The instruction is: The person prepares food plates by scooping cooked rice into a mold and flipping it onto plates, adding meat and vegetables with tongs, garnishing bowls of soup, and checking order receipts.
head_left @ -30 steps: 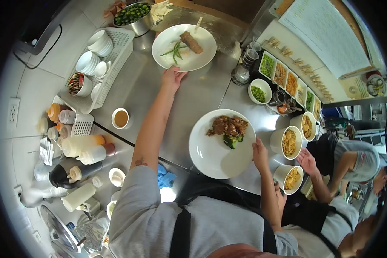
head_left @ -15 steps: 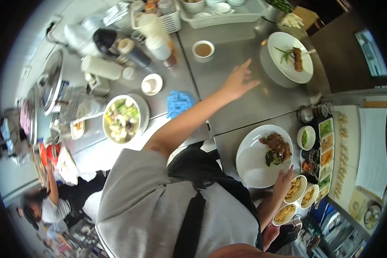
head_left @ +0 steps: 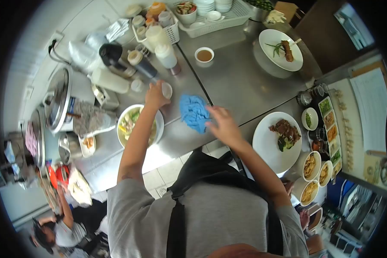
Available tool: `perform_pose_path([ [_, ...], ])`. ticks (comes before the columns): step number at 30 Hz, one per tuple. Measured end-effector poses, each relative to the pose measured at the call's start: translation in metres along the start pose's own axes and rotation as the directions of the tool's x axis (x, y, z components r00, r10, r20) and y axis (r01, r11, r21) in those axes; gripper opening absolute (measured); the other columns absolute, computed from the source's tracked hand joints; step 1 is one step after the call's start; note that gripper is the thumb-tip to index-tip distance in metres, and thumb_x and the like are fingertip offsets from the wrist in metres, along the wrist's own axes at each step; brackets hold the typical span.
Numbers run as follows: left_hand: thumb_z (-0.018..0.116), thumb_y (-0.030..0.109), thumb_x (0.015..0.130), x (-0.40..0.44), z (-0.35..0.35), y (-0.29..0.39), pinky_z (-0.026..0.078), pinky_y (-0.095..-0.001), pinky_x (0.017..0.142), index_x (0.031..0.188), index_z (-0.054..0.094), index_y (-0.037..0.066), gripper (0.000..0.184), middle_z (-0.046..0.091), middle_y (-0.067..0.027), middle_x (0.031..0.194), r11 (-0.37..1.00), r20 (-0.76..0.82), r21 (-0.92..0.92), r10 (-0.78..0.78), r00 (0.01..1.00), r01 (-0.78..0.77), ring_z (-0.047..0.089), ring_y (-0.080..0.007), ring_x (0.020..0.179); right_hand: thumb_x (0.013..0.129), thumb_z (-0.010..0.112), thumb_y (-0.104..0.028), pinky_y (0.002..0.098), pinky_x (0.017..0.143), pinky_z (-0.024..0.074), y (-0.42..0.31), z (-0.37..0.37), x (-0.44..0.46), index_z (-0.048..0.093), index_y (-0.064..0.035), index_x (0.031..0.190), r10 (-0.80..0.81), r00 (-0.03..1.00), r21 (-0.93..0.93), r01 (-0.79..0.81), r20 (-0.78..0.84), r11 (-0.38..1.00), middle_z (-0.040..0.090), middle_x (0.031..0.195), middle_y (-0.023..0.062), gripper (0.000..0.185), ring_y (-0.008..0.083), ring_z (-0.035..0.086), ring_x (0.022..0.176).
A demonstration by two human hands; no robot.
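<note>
My left hand (head_left: 156,98) is at a small white dish (head_left: 167,90), its fingers and thumb curled at the rim; part of the dish is hidden behind the hand. Just below, under my left forearm, stands a white bowl (head_left: 159,129) of vegetables in broth. My right hand (head_left: 225,127) is open, fingers apart, with its fingertips at the right edge of a crumpled blue cloth (head_left: 193,112). Whether they touch the cloth I cannot tell. To the right is a large white plate (head_left: 266,146) with sauced meat and broccoli.
A cup of brown sauce (head_left: 204,55) and a plate with a brown roll (head_left: 279,64) stand farther back. Squeeze bottles (head_left: 164,56) are behind my left hand. Bowls of food (head_left: 309,192) line the right side. Another person (head_left: 71,234) works at lower left.
My left hand has come back from the far counter to the small dish. My right hand has left the large plate and moved left to the blue cloth. The view has shifted.
</note>
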State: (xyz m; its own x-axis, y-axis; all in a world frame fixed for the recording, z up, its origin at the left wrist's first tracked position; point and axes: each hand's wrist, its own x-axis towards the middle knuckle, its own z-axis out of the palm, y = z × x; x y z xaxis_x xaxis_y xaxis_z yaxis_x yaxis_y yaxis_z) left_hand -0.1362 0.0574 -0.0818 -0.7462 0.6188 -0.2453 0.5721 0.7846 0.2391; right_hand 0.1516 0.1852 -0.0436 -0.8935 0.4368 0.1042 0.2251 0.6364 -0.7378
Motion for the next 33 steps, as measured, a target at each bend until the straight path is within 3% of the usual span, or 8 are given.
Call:
perform_pose_path([
  [4,0.086,0.022,0.046,-0.007,-0.019,0.021,0.049,-0.0434,0.087,0.126,0.04,0.02,0.093,0.048,-0.0212,0.114,0.996,0.065,0.032,0.086,0.994,-0.088,0.058,-0.0401,0.101,0.078,0.068,-0.018,0.0426,0.096,0.0421,-0.004,0.064,0.022,0.061,-0.0179,0.117,-0.267,0.963,-0.176,0.27,0.041,0.947,0.057,0.113,0.0099,0.04,0.0306,0.046,0.118],
  [7,0.085,0.021,0.047,-0.003,-0.044,0.058,0.049,-0.0436,0.087,0.125,0.04,0.021,0.091,0.049,-0.0205,0.113,0.974,0.139,0.052,0.214,0.967,-0.223,0.058,-0.0394,0.101,0.074,0.07,-0.015,0.0418,0.091,0.0442,0.023,0.084,0.025,0.067,-0.015,0.096,-0.146,0.977,-0.206,0.176,0.155,0.963,0.057,0.103,0.008,0.022,0.0294,0.051,0.108],
  [10,0.085,0.02,0.048,0.015,-0.056,0.106,0.049,-0.0435,0.087,0.125,0.04,0.022,0.089,0.049,-0.02,0.113,0.914,0.18,0.064,0.383,0.906,-0.4,0.058,-0.0402,0.1,0.073,0.069,-0.013,0.0423,0.085,0.0459,0.047,0.071,0.01,0.067,-0.0129,0.082,0.055,0.997,-0.007,-0.055,-0.062,0.998,0.057,0.094,0.0073,0.01,0.0293,0.055,0.096],
  [16,0.084,0.018,0.05,0.105,-0.032,0.23,0.05,-0.0443,0.086,0.124,0.041,0.023,0.086,0.048,-0.0182,0.114,0.791,0.145,-0.004,0.606,0.782,-0.612,0.057,-0.0416,0.102,0.072,0.071,-0.014,0.0414,0.082,0.0474,0.058,0.021,-0.015,0.066,-0.0124,0.087,0.222,0.975,-0.045,-0.22,0.027,0.974,0.058,0.091,0.0104,0.016,0.0319,0.057,0.092],
  [24,0.085,0.016,0.049,0.231,0.024,0.356,0.051,-0.0451,0.088,0.128,0.038,0.026,0.093,0.045,-0.0169,0.121,0.849,0.143,0.125,0.497,0.856,-0.513,0.053,-0.0394,0.111,0.081,0.067,-0.019,0.0367,0.08,0.0491,0.08,-0.002,-0.014,0.065,-0.0117,0.103,0.128,0.987,0.239,-0.149,0.102,0.96,0.062,0.099,0.0115,0.023,0.0276,0.06,0.092],
  [29,0.087,0.021,0.048,0.28,0.035,0.377,0.049,-0.0478,0.09,0.137,0.032,0.027,0.105,0.041,-0.0206,0.131,0.847,0.21,0.135,0.482,0.851,-0.514,0.05,-0.0414,0.117,0.09,0.061,-0.021,0.0321,0.069,0.0518,0.115,-0.03,0.02,0.055,-0.0065,0.121,0.488,0.872,0.633,-0.356,-0.039,0.687,0.061,0.1,0.0124,0.034,0.0184,0.063,0.081],
  [31,0.088,0.024,0.047,0.275,0.031,0.365,0.048,-0.0479,0.093,0.141,0.03,0.026,0.11,0.041,-0.0219,0.133,0.852,0.14,0.126,0.493,0.859,-0.509,0.048,-0.0424,0.119,0.094,0.056,-0.021,0.0303,0.077,0.0501,0.132,-0.063,0.053,0.044,-0.0051,0.132,0.631,0.774,0.947,-0.236,0.048,0.218,0.059,0.104,0.0101,0.043,0.0162,0.06,0.086],
  [33,0.087,0.028,0.054,0.238,0.013,0.333,0.044,-0.0462,0.098,0.144,0.025,0.021,0.109,0.042,-0.0248,0.133,0.794,-0.102,0.029,0.606,0.789,-0.607,0.047,-0.0418,0.121,0.096,0.052,-0.021,0.029,0.084,0.0475,0.184,-0.063,0.065,0.035,-0.006,0.138,0.506,0.834,0.819,-0.123,-0.221,0.561,0.058,0.105,0.007,0.047,0.0158,0.057,0.092],
])
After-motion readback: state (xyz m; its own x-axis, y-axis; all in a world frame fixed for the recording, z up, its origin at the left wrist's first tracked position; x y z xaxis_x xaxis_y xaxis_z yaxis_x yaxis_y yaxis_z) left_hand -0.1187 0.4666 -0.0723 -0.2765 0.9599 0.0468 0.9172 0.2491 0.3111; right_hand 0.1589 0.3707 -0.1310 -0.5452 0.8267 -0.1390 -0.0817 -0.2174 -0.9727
